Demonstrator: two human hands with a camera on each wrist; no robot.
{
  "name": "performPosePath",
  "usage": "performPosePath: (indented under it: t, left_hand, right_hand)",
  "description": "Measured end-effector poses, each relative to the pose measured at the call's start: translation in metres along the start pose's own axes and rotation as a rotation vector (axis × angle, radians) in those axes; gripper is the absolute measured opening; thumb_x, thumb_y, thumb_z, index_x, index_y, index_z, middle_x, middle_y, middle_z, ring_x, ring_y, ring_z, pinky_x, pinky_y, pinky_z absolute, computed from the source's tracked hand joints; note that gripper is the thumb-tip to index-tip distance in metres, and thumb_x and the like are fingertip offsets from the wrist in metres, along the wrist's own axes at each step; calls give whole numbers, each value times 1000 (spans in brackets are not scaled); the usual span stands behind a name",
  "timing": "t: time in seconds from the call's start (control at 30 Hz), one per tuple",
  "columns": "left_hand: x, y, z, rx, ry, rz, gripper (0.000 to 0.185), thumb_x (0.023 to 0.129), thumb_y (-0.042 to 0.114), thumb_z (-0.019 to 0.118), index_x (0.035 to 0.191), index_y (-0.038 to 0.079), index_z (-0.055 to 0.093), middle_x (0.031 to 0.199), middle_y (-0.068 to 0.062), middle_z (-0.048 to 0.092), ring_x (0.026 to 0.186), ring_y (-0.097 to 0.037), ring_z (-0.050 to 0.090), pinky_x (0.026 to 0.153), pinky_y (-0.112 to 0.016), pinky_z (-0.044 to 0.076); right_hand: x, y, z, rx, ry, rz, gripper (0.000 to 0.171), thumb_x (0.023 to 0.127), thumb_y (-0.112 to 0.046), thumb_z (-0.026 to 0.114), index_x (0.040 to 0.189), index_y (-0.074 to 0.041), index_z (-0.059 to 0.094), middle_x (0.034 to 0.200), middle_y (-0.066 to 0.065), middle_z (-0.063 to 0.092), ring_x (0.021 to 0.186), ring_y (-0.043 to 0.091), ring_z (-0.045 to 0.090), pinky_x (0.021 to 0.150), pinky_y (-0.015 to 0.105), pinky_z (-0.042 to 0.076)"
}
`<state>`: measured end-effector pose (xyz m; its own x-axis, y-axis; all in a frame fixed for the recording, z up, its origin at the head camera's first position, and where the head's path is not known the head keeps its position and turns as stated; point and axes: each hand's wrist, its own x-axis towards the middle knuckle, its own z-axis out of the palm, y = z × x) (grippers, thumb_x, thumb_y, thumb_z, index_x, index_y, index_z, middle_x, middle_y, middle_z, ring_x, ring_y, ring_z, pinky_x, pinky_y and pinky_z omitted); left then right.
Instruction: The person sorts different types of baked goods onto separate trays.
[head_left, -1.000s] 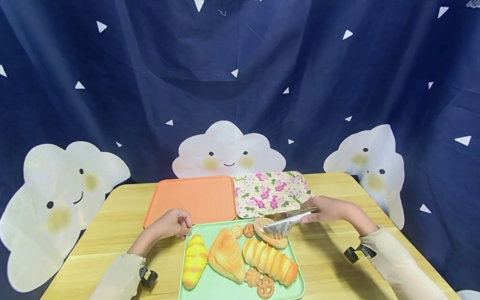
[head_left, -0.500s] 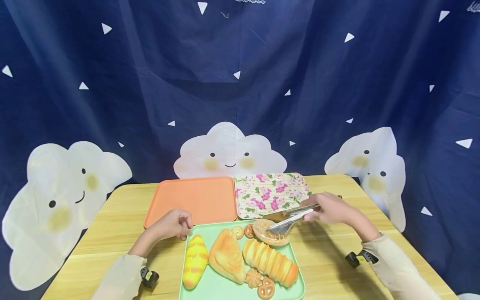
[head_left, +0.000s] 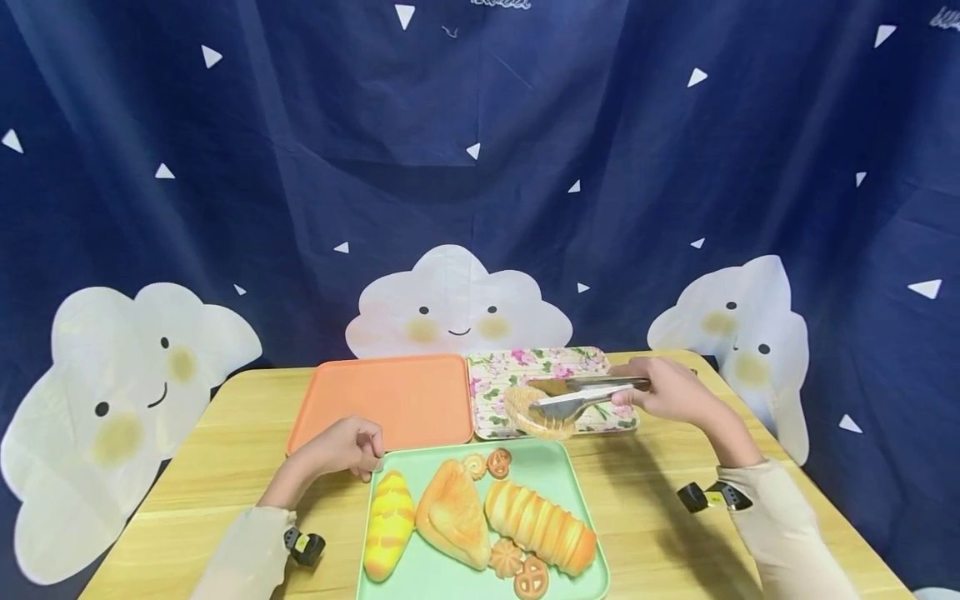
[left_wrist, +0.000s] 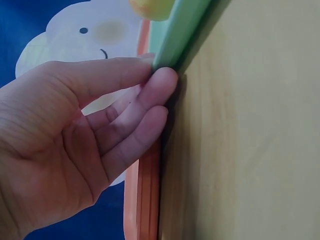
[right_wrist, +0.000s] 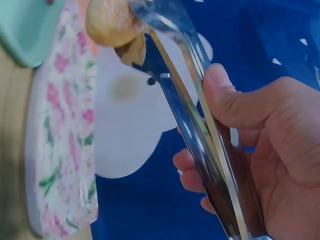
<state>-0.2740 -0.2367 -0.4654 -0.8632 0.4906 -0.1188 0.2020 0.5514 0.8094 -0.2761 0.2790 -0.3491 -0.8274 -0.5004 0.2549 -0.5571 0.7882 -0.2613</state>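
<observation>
My right hand (head_left: 660,392) grips metal tongs (head_left: 581,394), and in the right wrist view the hand (right_wrist: 260,145) squeezes the tongs (right_wrist: 195,115). The tongs clamp a round sesame bun (head_left: 534,412) held above the floral tray (head_left: 600,363); the bun (right_wrist: 111,23) shows at the tong tips over the floral tray (right_wrist: 65,130). My left hand (head_left: 341,447) rests at the far-left corner of the green tray (head_left: 427,579), fingers (left_wrist: 145,107) against the tray's edge (left_wrist: 175,30). On the green tray lie a yellow striped loaf (head_left: 389,523), a triangular bun (head_left: 452,514), a ridged long bread (head_left: 542,525) and several small cookies.
An orange tray (head_left: 382,400) with nothing on it sits behind the green tray, left of the floral one. All stand on a wooden table (head_left: 660,508). A dark blue curtain with white cloud figures (head_left: 457,300) hangs behind.
The tongs have lifted the sesame bun off the green tray and carried it back and up over the floral tray. The left hand has stayed at the tray corner.
</observation>
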Motion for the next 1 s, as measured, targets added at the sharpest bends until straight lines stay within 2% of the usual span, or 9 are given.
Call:
performPosePath:
  t: [0.17, 0.3, 0.43, 0.5, 0.6, 0.67, 0.77, 0.87, 1.0]
  left_hand:
    - [-2, 1, -1, -32, 2, 11, 11, 80, -5, 74, 80, -1, 64, 63, -12, 66, 59, -22, 69, 55, -30, 54]
    - [-5, 2, 0, -47, 17, 24, 10, 81, -5, 74, 81, -2, 65, 64, -15, 66, 59, -23, 68, 55, -30, 54]
    - [-5, 4, 0, -23, 34, 43, 10, 81, -5, 74, 81, -1, 65, 63, -14, 66, 57, -21, 66, 55, -28, 52]
    - [-5, 5, 1, -11, 39, 48, 10, 81, -6, 74, 80, 0, 65, 61, -14, 65, 55, -21, 66, 54, -26, 51]
    - [-5, 6, 3, -13, 42, 49, 11, 80, -7, 73, 80, -1, 64, 59, -12, 62, 55, -22, 66, 55, -27, 51]
    - [-5, 6, 4, -17, 45, 45, 11, 80, -7, 73, 79, -1, 64, 58, -9, 60, 55, -21, 66, 56, -27, 52]
    - [-5, 4, 6, -26, 48, 36, 11, 80, -8, 73, 79, 0, 64, 58, -4, 57, 55, -19, 65, 58, -28, 55]
    - [-5, 2, 7, -25, 49, 31, 11, 80, -7, 73, 78, 1, 64, 58, -4, 59, 54, -18, 66, 57, -28, 54]
    - [-6, 2, 6, -24, 54, 34, 11, 80, -5, 73, 79, 1, 64, 59, -6, 62, 55, -19, 67, 57, -27, 52]
  right_hand:
    - [10, -2, 4, -4, 89, 84, 42, 89, -29, 78, 122, -3, 73, 98, 12, 75, 65, 9, 52, 56, 28, 38]
    - [23, -4, 16, -10, 147, 164, 47, 90, -33, 77, 126, -3, 71, 90, 12, 73, 60, 10, 55, 52, 29, 34]
    - [38, -6, 35, -11, 180, 268, 52, 91, -39, 75, 127, -3, 70, 93, 16, 74, 60, 14, 53, 48, 30, 29]
    - [45, -7, 47, -14, 189, 311, 53, 90, -42, 75, 127, -4, 71, 93, 20, 74, 59, 17, 46, 46, 30, 28]
    - [54, -11, 66, -12, 200, 361, 51, 90, -45, 74, 126, -9, 72, 88, 18, 74, 56, 16, 42, 45, 29, 27]
    - [58, -13, 77, -8, 199, 379, 48, 91, -44, 73, 126, -11, 73, 88, 17, 74, 56, 17, 44, 45, 30, 29]
    - [63, -15, 90, -24, 203, 391, 45, 92, -44, 72, 125, -13, 74, 105, 15, 76, 64, 20, 56, 46, 32, 36]
    - [66, -16, 100, -42, 210, 393, 43, 92, -46, 71, 122, -15, 74, 96, 14, 75, 65, 23, 58, 45, 33, 37]
    - [71, -17, 107, -49, 223, 380, 33, 92, -48, 71, 101, -16, 75, 69, 5, 64, 58, 21, 54, 44, 33, 35]
